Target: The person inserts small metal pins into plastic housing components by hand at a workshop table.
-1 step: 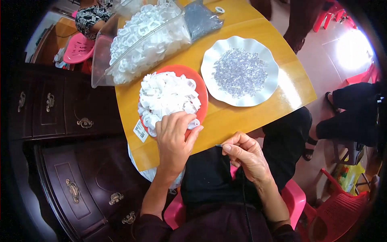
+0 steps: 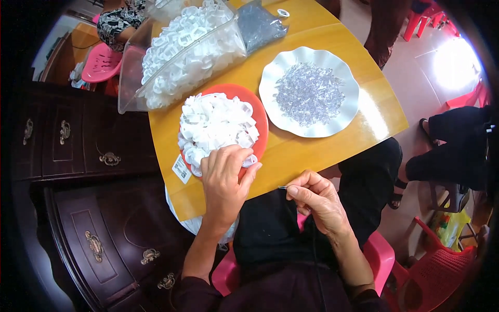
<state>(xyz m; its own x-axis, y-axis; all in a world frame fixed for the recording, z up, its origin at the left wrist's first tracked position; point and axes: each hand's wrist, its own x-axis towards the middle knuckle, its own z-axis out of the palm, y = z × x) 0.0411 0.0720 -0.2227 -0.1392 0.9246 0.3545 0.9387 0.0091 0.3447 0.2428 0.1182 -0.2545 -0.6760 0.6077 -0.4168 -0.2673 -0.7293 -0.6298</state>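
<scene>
My left hand [image 2: 224, 174] is at the near edge of a red plate [image 2: 263, 122] heaped with small white plastic pieces [image 2: 218, 122]. Its fingers curl over the rim, and one white plastic piece [image 2: 251, 160] shows between forefinger and thumb; their exact contact is partly hidden. Just off the table's near edge, above my lap, my right hand [image 2: 318, 200] pinches a small thin shiny strip [image 2: 282, 187] between thumb and forefinger, its tip pointing left. A white scalloped plate [image 2: 352, 106] holds many tiny clear plastic pieces [image 2: 310, 94].
A clear plastic tub [image 2: 130, 86] full of white pieces stands at the table's far left. Beside it lie a grey plastic bag [image 2: 261, 27] and a small white ring [image 2: 283, 13]. Dark drawers [image 2: 83, 135] flank the yellow table [image 2: 291, 161]. Other people's legs [image 2: 447, 151] are at right.
</scene>
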